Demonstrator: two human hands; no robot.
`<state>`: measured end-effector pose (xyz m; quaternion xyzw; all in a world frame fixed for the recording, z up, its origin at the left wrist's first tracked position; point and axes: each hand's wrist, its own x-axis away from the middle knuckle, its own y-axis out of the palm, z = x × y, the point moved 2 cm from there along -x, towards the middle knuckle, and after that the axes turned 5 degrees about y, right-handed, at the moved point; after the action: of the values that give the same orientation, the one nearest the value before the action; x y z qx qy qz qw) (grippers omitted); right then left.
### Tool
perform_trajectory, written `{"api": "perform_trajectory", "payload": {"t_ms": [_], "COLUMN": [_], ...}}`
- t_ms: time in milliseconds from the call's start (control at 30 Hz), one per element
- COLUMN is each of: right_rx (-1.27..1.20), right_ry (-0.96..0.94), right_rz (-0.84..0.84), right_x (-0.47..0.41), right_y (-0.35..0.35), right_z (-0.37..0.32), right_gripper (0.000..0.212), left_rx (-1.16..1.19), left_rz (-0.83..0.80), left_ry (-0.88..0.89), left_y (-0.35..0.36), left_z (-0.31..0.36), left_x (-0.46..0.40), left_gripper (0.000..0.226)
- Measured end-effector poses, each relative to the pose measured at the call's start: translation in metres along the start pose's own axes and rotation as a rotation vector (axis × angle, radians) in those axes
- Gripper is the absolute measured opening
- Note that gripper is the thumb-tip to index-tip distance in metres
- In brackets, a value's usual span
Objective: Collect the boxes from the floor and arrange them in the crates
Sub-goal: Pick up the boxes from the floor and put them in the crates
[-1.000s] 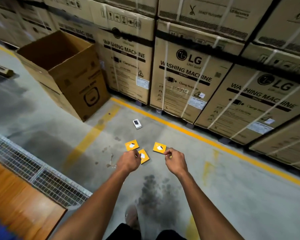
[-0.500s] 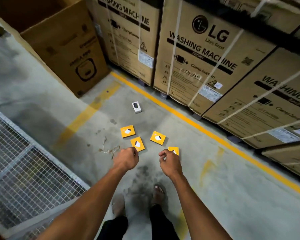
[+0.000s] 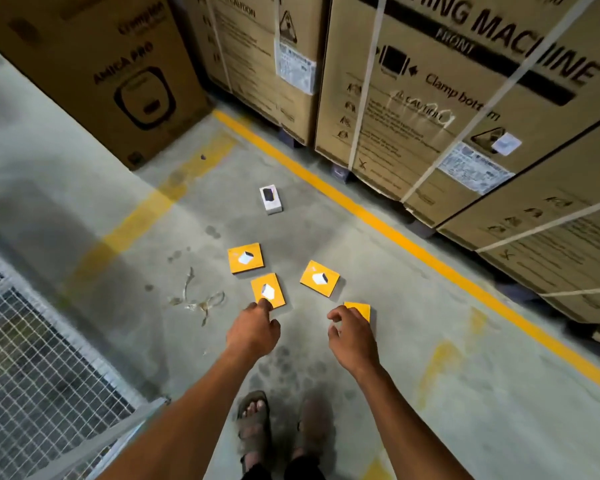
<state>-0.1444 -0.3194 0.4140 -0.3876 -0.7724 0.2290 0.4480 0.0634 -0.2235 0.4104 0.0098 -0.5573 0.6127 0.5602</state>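
While the left hand [image 3: 253, 329] reaches with loose fingers toward a yellow box [image 3: 268, 291], the right hand [image 3: 350, 336] hovers half-curled, holding nothing, over another box [image 3: 359, 310].

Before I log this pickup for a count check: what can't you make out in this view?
- Head view: the yellow box under the right hand is mostly covered; its print is hidden.
- Whether the left hand touches the nearest yellow box or hovers over it.
- The white box: print too small.
- The wire crate: cut off by the left edge, contents unseen.
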Motion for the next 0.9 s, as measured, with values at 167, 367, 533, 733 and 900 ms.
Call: {"api": "perform_trajectory", "payload": {"t_ms": [167, 367, 533, 733, 900], "right_rx": [0.119, 0.207, 0.373, 0.465, 0.494], "right_ry": [-0.004, -0.023, -0.035, -0.035, 0.010], "right_rz": [-0.043, -0.036, -0.014, 0.036, 0.017], "right_x": [-0.074, -0.179, -0.266, -0.348, -0.404], "right_y": [0.088, 0.191, 0.255, 0.300, 0.305], "right_z": [0.046, 0.109, 0.156, 0.184, 0.191], "right_gripper": [0.027, 0.040, 0.068, 0.111, 0.129], "left_rx": [-0.029, -0.069, -0.049, 0.070, 0.121], "left_rz": [-0.008, 0.038, 0.080, 0.153, 0.204], "left_ry": [-0.047, -0.107, -0.154, -0.309, -0.392], "left_y": [0.076, 0.171, 0.236, 0.283, 0.293], "left_z": [-0.055, -0.117, -0.151, -0.159, -0.154], "left_x": [-0.087, -0.205, -0.292, -0.368, -0.399], "left_gripper": [0.045, 0.062, 0.082, 0.107, 0.123]}}
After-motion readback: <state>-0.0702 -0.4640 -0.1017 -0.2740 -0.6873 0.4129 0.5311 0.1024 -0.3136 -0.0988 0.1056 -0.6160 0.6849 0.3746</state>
